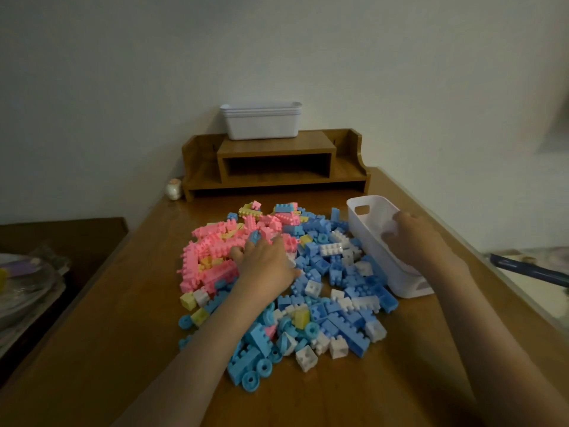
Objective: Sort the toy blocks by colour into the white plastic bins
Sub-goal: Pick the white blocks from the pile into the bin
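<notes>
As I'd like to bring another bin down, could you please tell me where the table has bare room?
Bare table lies left of the block pile, out to the left edge, and along the near edge in front of the pile. A narrow strip runs between the pile and the wooden shelf. The middle is crowded: blocks reach right up to the white bin.

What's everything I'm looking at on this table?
Toy blocks: one big heap, pink, blue, white and yellow, mid-table.
White bin: one, on the table right of the heap.
Stacked bins: seemingly three nested, white, on top of the shelf.
Wooden shelf: one, brown, at the table's far end.
Figurine: one, small, pale, left of the shelf.
Table: one, brown wood.
Left hand: on the heap, among pink blocks.
Right hand: reaching into the white bin.
</notes>
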